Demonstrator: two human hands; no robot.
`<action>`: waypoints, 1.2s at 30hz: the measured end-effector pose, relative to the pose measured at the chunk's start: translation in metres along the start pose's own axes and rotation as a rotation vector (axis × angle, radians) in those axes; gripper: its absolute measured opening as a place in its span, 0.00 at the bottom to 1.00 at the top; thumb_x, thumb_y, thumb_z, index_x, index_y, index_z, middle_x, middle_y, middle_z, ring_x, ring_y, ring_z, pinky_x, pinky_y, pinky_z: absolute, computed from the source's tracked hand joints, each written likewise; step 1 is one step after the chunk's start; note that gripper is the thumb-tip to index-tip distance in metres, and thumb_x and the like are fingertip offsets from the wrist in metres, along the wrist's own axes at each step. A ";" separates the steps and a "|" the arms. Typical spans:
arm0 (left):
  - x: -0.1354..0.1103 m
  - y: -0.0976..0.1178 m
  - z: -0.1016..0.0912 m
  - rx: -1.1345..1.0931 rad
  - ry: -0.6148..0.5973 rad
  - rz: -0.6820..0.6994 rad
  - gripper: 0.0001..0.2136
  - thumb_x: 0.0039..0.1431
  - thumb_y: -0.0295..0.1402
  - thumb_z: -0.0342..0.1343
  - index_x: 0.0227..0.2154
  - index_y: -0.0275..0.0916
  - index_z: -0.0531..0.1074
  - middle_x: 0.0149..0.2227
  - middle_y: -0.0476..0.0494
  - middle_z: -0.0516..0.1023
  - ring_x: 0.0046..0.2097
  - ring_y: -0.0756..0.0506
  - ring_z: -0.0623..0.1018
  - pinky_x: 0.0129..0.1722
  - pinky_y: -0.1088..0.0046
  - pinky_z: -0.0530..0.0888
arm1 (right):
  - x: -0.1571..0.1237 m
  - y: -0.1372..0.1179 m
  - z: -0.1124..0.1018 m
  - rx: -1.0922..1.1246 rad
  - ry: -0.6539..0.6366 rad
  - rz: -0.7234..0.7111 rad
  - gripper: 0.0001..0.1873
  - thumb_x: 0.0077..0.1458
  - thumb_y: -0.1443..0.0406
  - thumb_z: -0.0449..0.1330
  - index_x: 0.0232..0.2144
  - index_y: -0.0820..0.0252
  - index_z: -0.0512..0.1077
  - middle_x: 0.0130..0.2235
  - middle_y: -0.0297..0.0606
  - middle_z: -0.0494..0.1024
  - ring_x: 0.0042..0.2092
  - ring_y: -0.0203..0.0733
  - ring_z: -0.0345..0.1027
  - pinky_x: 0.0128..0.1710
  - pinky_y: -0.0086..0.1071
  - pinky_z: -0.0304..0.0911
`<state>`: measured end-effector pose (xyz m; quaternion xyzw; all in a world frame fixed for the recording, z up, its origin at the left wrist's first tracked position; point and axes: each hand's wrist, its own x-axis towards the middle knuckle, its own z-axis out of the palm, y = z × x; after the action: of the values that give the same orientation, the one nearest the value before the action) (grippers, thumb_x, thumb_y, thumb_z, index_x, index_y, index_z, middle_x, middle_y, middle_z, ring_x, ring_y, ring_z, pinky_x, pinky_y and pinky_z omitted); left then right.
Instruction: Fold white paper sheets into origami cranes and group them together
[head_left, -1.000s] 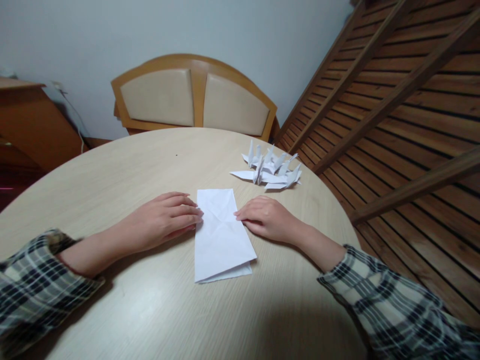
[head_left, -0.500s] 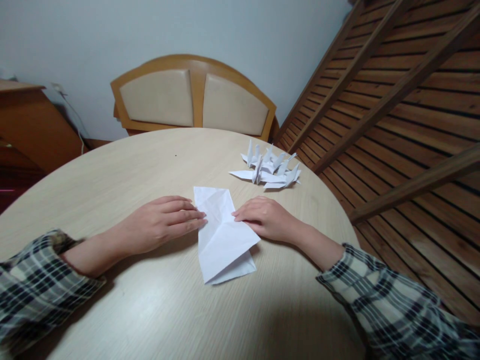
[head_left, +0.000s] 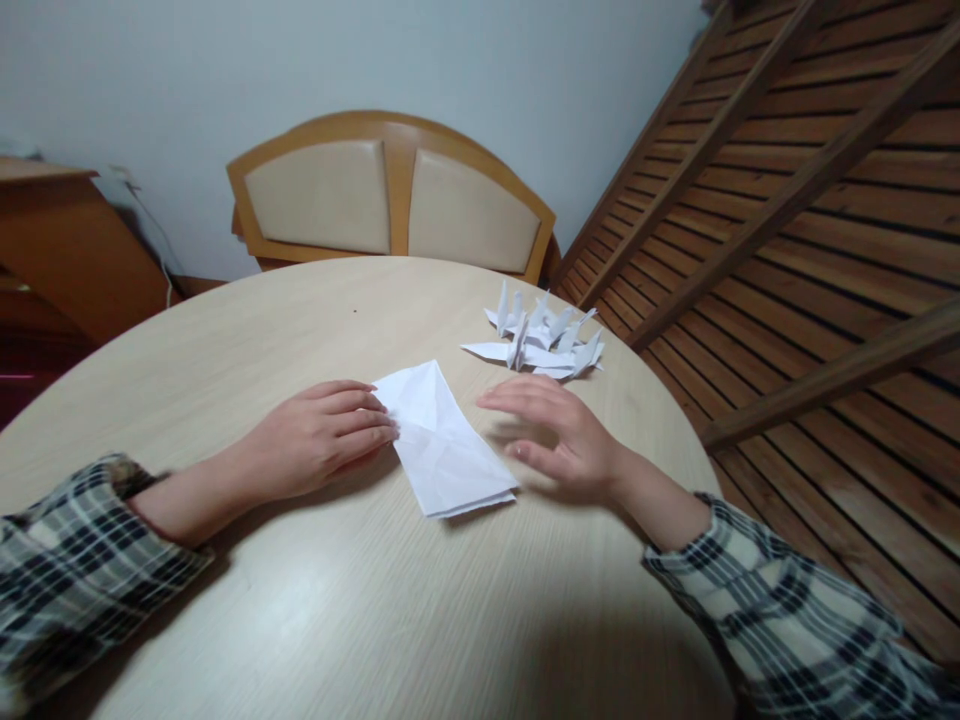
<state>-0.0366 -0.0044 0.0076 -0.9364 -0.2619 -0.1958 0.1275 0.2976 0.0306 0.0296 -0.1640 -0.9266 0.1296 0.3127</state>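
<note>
a folded sheet of white paper (head_left: 442,440) lies flat near the middle of the round, pale wood-grain counter (head_left: 300,600), turned on a slant so that its far corner points away to the left and its near end shows layered edges. the left hand (head_left: 330,435) rests palm down on the counter with the fingers straight and together, gripping nothing; its fingertips (head_left: 386,425) touch the paper's left edge. the right hand (head_left: 559,435) is open too, fingers loosely spread, holding nothing, and sits just beside the paper's right edge (it looks a little raised, with a shadow under it, and whether it touches the sheet cannot be told). both wrists come out of plaid sleeves (head_left: 787,620). beyond the right hand, near the counter's far right rim, stands a small cluster of white paper cranes (head_left: 540,340), apart from the sheet and from both hands. nothing lies between the hands and the paper. behind the counter a chair (head_left: 390,195) with a curved wooden frame and two beige padded panels faces this way against a pale wall. a slatted wooden frame (head_left: 787,200) fills the right side, and at the left edge stands a wooden cabinet (head_left: 60,240) with a white cable (head_left: 146,220) hanging beside it.
</note>
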 end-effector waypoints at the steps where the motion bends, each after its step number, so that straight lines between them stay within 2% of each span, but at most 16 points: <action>1: 0.000 0.000 0.000 0.005 0.002 -0.001 0.16 0.71 0.29 0.47 0.51 0.46 0.78 0.45 0.45 0.85 0.50 0.43 0.80 0.58 0.60 0.72 | 0.002 -0.005 0.002 -0.007 -0.050 -0.035 0.26 0.64 0.52 0.60 0.60 0.54 0.70 0.55 0.44 0.79 0.57 0.48 0.71 0.58 0.48 0.62; 3: 0.001 0.001 0.000 0.020 0.014 0.007 0.15 0.70 0.29 0.48 0.50 0.45 0.79 0.44 0.45 0.85 0.49 0.43 0.81 0.58 0.60 0.72 | 0.004 -0.014 0.007 -0.044 -0.143 -0.081 0.32 0.58 0.46 0.63 0.59 0.55 0.71 0.54 0.44 0.80 0.56 0.48 0.71 0.59 0.46 0.61; 5: 0.002 0.002 -0.001 0.042 0.031 0.024 0.14 0.70 0.28 0.49 0.49 0.43 0.79 0.43 0.45 0.85 0.47 0.43 0.81 0.58 0.60 0.72 | 0.005 -0.020 0.013 -0.120 -0.199 -0.129 0.32 0.58 0.46 0.64 0.57 0.57 0.72 0.54 0.44 0.81 0.56 0.48 0.72 0.60 0.46 0.59; 8: 0.004 0.002 -0.002 0.085 0.039 0.058 0.13 0.70 0.28 0.49 0.46 0.41 0.79 0.42 0.45 0.85 0.46 0.42 0.81 0.57 0.60 0.71 | 0.005 -0.024 0.019 -0.226 -0.198 -0.203 0.20 0.66 0.54 0.58 0.53 0.58 0.74 0.53 0.41 0.82 0.54 0.45 0.74 0.61 0.45 0.56; 11: 0.006 0.003 -0.004 0.116 0.015 0.077 0.13 0.71 0.28 0.48 0.45 0.41 0.79 0.42 0.45 0.85 0.46 0.42 0.81 0.57 0.59 0.71 | 0.002 -0.022 0.019 -0.277 -0.165 -0.235 0.12 0.67 0.62 0.56 0.49 0.58 0.76 0.50 0.38 0.84 0.51 0.42 0.76 0.61 0.44 0.56; 19: 0.008 0.006 -0.002 0.028 -0.088 0.069 0.09 0.69 0.32 0.53 0.44 0.44 0.79 0.46 0.47 0.85 0.50 0.41 0.81 0.61 0.57 0.69 | -0.001 -0.017 0.017 -0.297 -0.201 -0.206 0.11 0.68 0.66 0.55 0.44 0.56 0.77 0.46 0.36 0.85 0.46 0.39 0.78 0.59 0.43 0.57; 25: 0.006 0.005 0.004 -0.150 -0.087 0.046 0.14 0.69 0.29 0.51 0.53 0.41 0.77 0.54 0.43 0.82 0.55 0.41 0.79 0.55 0.62 0.76 | -0.001 -0.016 0.018 -0.313 -0.303 -0.162 0.11 0.67 0.67 0.55 0.43 0.55 0.78 0.42 0.38 0.85 0.44 0.39 0.77 0.60 0.43 0.56; 31: 0.005 0.003 0.009 -0.254 -0.157 0.007 0.17 0.71 0.29 0.48 0.58 0.41 0.74 0.57 0.44 0.80 0.59 0.42 0.78 0.59 0.63 0.77 | -0.002 -0.015 0.018 -0.308 -0.357 -0.150 0.11 0.65 0.68 0.56 0.43 0.57 0.78 0.41 0.40 0.85 0.44 0.40 0.76 0.59 0.43 0.57; 36: 0.004 0.002 0.010 -0.294 -0.168 -0.018 0.18 0.71 0.28 0.49 0.59 0.43 0.74 0.57 0.45 0.79 0.59 0.42 0.78 0.59 0.63 0.77 | -0.003 -0.014 0.018 -0.293 -0.388 -0.134 0.11 0.65 0.68 0.56 0.40 0.56 0.78 0.42 0.39 0.85 0.44 0.40 0.76 0.57 0.42 0.58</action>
<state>-0.0298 -0.0006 -0.0003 -0.9556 -0.2488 -0.1539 -0.0349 0.2855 0.0142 0.0194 -0.1176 -0.9870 0.0018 0.1098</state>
